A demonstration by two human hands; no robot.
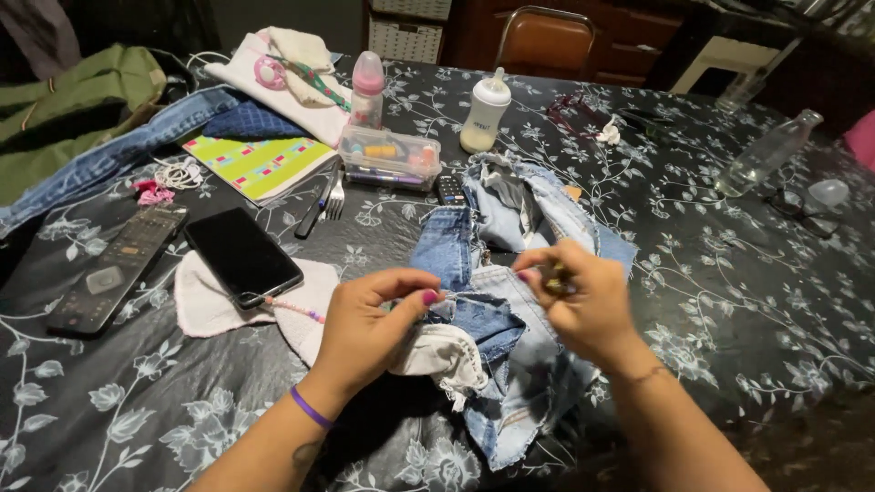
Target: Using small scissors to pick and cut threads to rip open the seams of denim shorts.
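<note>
Hand-sewing step under way on denim scraps (492, 319) lying mid-table.
Left hand (369, 328) pinches thread, right hand (579, 296) is clamped on a small brass-coloured object; next likely calls for keeping the thread taut.

Dim domestic room, bench in foreground
Bench (729, 301) under black floral cloth; brown metal-framed chair (545, 38) behind; dark wooden cabinet (638, 41); wicker baskets (406, 27).

A black smartphone (242, 256) with a dark, blank screen lies left of the left-hand fingers. Further left lies a long black remote control (117, 269). Beyond the fingers stands a clear rectangular plastic box (389, 158) with colourful contents. A white baby bottle (484, 112) bears a small printed label.
</note>
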